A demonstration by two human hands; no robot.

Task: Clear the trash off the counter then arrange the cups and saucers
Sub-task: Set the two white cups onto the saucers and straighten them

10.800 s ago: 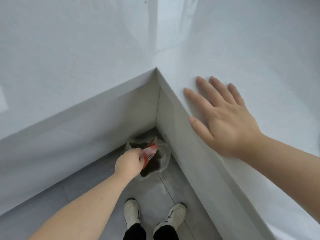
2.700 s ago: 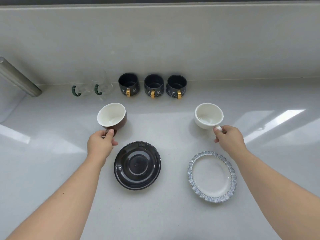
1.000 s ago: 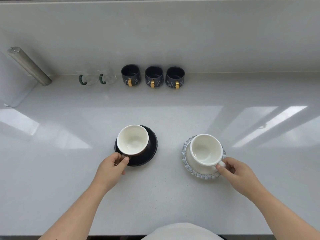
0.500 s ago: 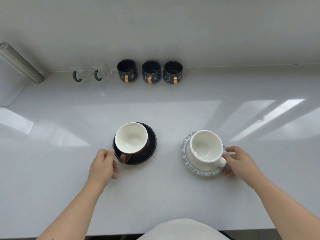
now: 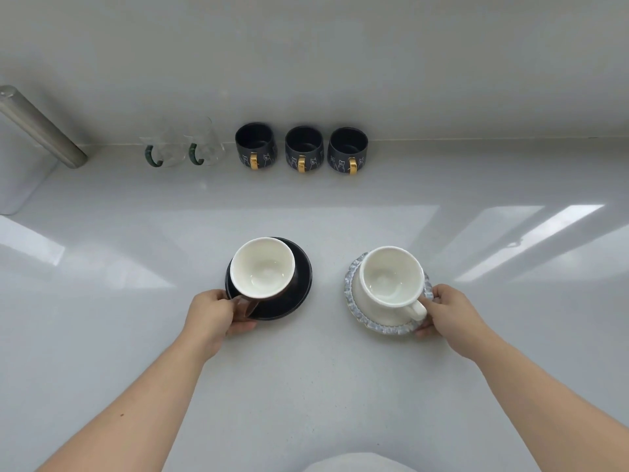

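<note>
Presently, on white counter (image 5: pixel 306 386):

Left hand (image 5: pixel 212 316): forearm reaching forward from lower left, palm down, fingers curled, pinching near-left rim of black saucer (image 5: pixel 289 294). Thumb lying just beside the cup handle; contact with the handle cannot be told.
Brown cup (image 5: pixel 262 269), white inside: upright on black saucer, just beyond the left grip, seated toward the saucer's left edge.

Right hand (image 5: pixel 449 310): forearm reaching forward from lower right, fingers curled around near-right rim of blue-edged saucer (image 5: pixel 384 327), thumb above, other fingers at the rim's underside edge.
White cup (image 5: pixel 389 282): upright on blue-edged saucer, handle pointing toward the right grip, touching or nearly touching the thumb.

Well beyond both grips, against the back wall: three dark mugs (image 5: pixel 304 149) with gold handles, in a row; left of them two clear glass cups (image 5: pixel 183 148) with green handles; far left, metal cylinder (image 5: pixel 41 126), tilted.
</note>
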